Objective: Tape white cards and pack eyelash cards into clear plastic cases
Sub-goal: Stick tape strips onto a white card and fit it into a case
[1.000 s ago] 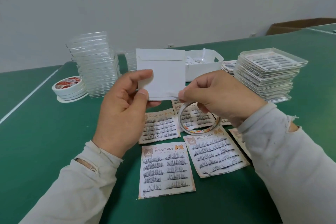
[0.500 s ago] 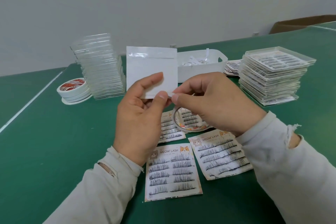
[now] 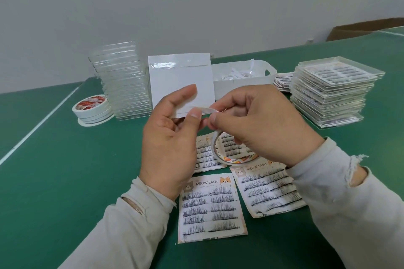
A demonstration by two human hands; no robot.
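While the left hand (image 3: 168, 146) pinches the lower edge of the white card (image 3: 180, 78) between thumb and forefinger and holds it upright above the green table (image 3: 65, 181), the right hand (image 3: 260, 124) grips the tape roll (image 3: 227, 155), with thumb and forefinger pinching a free white strip of tape (image 3: 206, 110) at the card's lower right corner. A glossy band of tape already runs along the card's top edge. Under the hands lie several eyelash cards (image 3: 211, 207) printed MEOW LASH, the nearest flat at 6 o'clock from the hands, another just beside it at 4 o'clock. At 10 o'clock stands a tall stack of clear plastic cases (image 3: 122, 81), and just beyond it, at 9 o'clock from that stack, a pile of spare tape rolls (image 3: 93, 108). A white bin (image 3: 244, 82) holding paper scraps sits at 1 o'clock behind the card. At 2 o'clock is a stack of filled cases (image 3: 332, 91), with a small heap of loose lash cards (image 3: 283, 79) between it and the bin
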